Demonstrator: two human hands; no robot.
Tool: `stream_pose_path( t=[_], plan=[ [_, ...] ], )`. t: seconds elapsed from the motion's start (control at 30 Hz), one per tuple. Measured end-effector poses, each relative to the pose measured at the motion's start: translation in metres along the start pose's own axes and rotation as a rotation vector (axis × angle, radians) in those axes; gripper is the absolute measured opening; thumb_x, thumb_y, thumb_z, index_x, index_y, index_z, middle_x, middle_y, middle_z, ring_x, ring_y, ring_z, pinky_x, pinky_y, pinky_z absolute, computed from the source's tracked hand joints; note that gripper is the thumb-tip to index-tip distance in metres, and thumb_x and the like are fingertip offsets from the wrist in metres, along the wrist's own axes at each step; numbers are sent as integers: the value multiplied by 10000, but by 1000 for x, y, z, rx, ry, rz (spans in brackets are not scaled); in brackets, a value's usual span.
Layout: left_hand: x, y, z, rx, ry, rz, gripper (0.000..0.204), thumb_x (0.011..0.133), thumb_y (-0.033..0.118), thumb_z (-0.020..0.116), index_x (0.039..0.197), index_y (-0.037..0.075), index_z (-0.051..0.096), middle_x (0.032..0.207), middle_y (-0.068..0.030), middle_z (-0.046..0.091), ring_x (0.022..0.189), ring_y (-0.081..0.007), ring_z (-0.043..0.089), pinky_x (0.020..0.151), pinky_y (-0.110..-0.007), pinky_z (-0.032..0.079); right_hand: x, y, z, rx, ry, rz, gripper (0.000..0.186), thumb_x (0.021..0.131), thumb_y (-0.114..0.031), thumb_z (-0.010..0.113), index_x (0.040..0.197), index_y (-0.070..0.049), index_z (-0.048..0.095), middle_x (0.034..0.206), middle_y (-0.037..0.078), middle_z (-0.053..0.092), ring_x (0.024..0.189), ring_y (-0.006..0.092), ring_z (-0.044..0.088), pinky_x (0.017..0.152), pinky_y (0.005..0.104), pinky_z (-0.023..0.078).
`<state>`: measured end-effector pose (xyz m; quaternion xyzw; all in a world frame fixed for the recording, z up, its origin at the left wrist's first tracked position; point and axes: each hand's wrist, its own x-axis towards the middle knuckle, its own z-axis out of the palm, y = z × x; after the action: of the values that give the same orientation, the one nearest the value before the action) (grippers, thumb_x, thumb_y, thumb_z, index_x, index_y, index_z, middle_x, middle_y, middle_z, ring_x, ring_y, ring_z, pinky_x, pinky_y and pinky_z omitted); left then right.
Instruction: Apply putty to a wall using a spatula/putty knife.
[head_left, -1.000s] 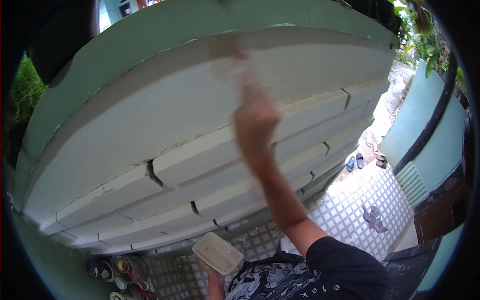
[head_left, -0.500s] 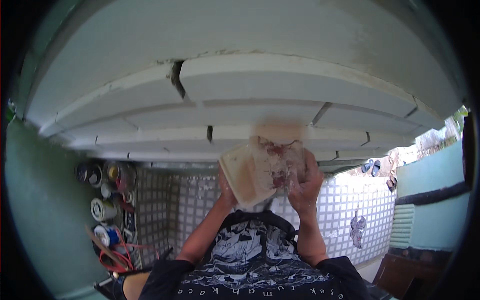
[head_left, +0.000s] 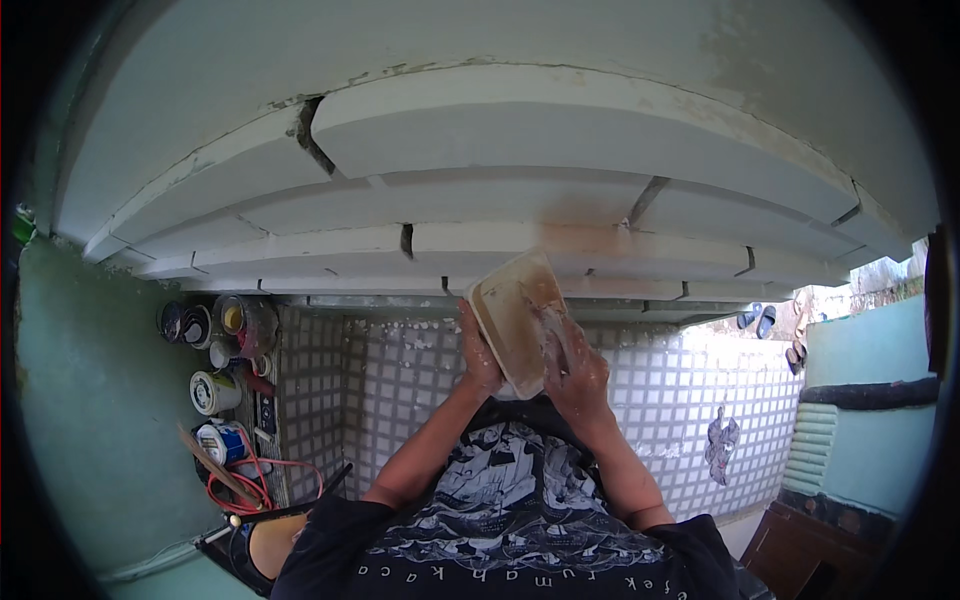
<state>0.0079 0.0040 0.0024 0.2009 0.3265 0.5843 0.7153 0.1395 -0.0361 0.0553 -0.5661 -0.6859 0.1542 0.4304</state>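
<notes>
A pale rectangular plastic tub (head_left: 508, 312) is tilted in front of my chest, its inside stained tan. My left hand (head_left: 480, 352) is closed round its left side and underside. My right hand (head_left: 578, 372), dusted with white residue, is bent at the tub's right side with its fingers reaching over the rim. Between those fingers and the tub is something pale and thin, mostly hidden, which I cannot make out. Just beyond the tub is the stepped white block wall (head_left: 480, 245), with dark gaps between some blocks.
A rack at the left holds paint cans (head_left: 214, 392) and jars, with a coiled red hose (head_left: 262, 490) near it. The tiled floor (head_left: 400, 370) carries white flecks and a crumpled dark rag (head_left: 721, 445). Sandals (head_left: 765, 321) lie at the far right.
The crusted, reddish-white flat piece in my right hand has gone from plain view. My right hand has come down and left against the tub. The tub has shifted slightly right and tipped.
</notes>
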Motion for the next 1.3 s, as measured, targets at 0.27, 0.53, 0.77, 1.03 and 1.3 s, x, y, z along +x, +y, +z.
stream_pose_path(
  t=[0.27,0.53,0.77,1.03,1.3],
  plan=[
    [-1,-15,15,-18,53,-77,835,886,732,252,1365,63,397,1260,-131,535,1102,-246,565,958,-374,467,-3,14,-5,119,-50,-98,322,830,-26,615,1145,19,568,1025,214,645,734,397,656,618,423,530],
    [4,-35,9,-26,-24,-111,847,891,729,215,1354,48,413,1225,-137,563,1074,-250,586,948,-382,482,6,45,-18,257,-93,82,292,810,-2,597,1101,26,596,972,222,651,826,272,679,740,351,522],
    [3,-48,7,-93,-41,-90,809,907,698,236,1384,58,372,1294,-160,515,1137,-285,562,958,-429,487,7,65,-24,742,-23,365,318,875,-107,601,1161,27,561,1047,86,642,942,126,579,845,276,465],
    [-11,-47,10,-85,-24,-21,738,938,647,235,1420,94,309,1368,-130,444,1230,-294,486,1017,-451,433,20,66,-48,1170,40,437,609,831,-236,720,1289,30,420,1200,98,564,1079,161,555,922,308,451],
    [-28,-30,-32,53,78,33,741,925,674,251,1397,113,360,1350,-111,475,1196,-281,513,994,-425,444,45,17,-118,713,238,101,464,855,-65,636,1250,43,418,1156,114,550,1042,183,571,897,316,470]
  ],
)
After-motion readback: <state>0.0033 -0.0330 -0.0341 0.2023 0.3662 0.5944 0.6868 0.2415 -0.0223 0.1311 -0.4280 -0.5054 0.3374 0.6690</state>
